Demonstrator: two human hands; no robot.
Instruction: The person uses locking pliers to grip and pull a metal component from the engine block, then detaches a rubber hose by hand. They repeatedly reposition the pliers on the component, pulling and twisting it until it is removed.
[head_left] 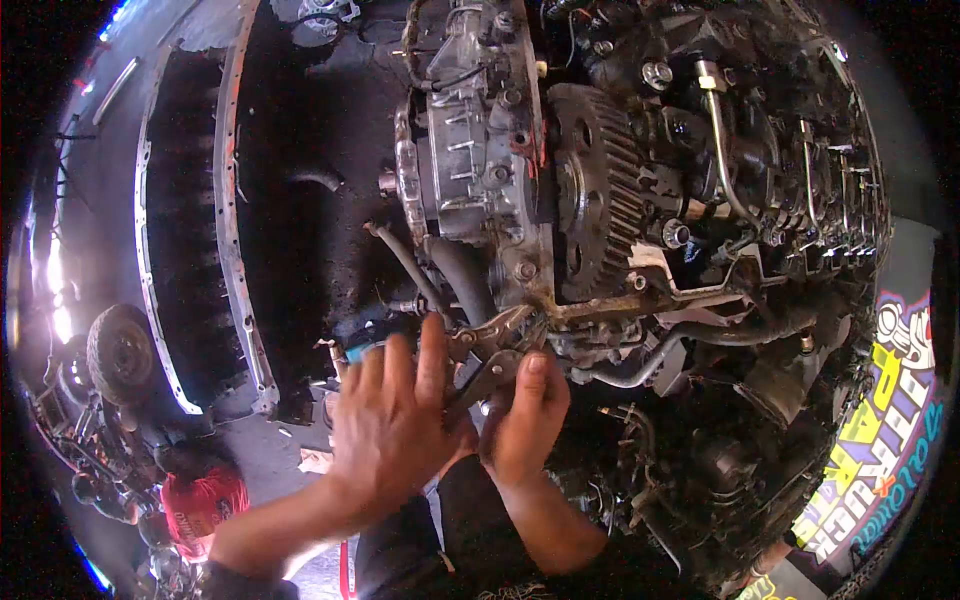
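Observation:
Metal pliers, which look like locking pliers, sit between my hands with their jaws at the lower corner of the engine's front housing. My right hand is wrapped round the pliers, its thumb up along one side. My left hand lies against the other side with its fingers stretched out and the index finger pointing up. What the jaws touch is too dark to make out. Just above my hands, a dark hose runs down beside the housing. A large toothed gear shows right of the housing.
Metal fuel lines and fittings cover the engine's right part. A curved pipe passes right of my hands. Long metal frame rails stand at left. Farther off are a wheel and a person in a red shirt.

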